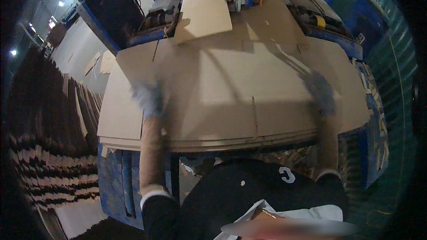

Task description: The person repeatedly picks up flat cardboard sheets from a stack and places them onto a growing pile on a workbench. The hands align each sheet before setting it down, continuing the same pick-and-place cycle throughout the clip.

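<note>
A stack of flat brown cardboard sheets (227,73) lies on the blue machine table before me, with slits cut into the top sheet. My left hand (149,97), in a grey-blue glove, is over the left part of the top sheet. My right hand (319,91), gloved alike, is over the right part. Motion smears the fingers of both hands, so their grip does not show, nor whether they touch the sheet. Beyond the hands, a smaller cardboard piece (204,15) stands tilted up at the machine, catching the light.
Blue machine housings (111,13) with rollers flank the far end of the table. Tall stacks of cardboard (53,151) stand at the left. Cardboard scraps (378,120) lie along the table's right side, and others litter the floor below. A green corrugated wall (400,84) rises at the right.
</note>
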Tool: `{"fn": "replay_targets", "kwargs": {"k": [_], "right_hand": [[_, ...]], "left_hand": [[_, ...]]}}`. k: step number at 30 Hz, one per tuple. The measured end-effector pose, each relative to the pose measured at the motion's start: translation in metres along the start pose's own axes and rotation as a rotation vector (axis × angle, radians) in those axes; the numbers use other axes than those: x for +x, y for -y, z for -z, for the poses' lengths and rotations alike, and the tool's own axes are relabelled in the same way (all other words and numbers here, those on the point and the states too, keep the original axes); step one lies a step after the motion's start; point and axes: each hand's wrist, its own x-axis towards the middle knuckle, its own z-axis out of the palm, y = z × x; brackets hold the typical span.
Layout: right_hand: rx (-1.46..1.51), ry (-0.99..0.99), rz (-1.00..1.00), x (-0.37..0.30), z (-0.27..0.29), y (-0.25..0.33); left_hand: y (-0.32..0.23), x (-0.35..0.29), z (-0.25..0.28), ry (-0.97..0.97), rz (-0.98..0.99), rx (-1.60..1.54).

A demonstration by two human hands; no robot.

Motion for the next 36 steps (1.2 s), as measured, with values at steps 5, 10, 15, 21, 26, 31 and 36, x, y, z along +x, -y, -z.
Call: {"fn": "replay_targets", "kwargs": {"k": [5,10,15,21,26,31,36], "right_hand": [[-0.355,-0.161,-0.819,-0.101,0.07,-0.019],[-0.345,-0.059,-0.838,-0.105,0.065,-0.03],[-0.311,-0.149,-0.798,-0.103,0.056,-0.061],[-0.136,-0.791,-0.865,-0.133,0.053,-0.105],[0.248,-0.971,-0.61,-0.089,0.081,-0.101],[0.59,-0.827,-0.44,-0.061,0.128,-0.027],[0.056,-0.625,-0.729,-0.117,0.114,0.085]], "left_hand": [[0.123,-0.044,0.06,-0.163,0.545,-0.084],[0.126,-0.047,0.059,-0.385,0.377,-0.243],[0.122,-0.031,0.104,-0.495,0.38,-0.836],[0.128,-0.014,0.165,-0.487,0.021,-1.456],[0.16,0.013,0.154,-0.202,0.255,-1.799],[0.173,-0.008,0.107,0.099,0.214,-1.351],[0.125,-0.073,0.115,-0.069,-0.101,-0.828]]}}
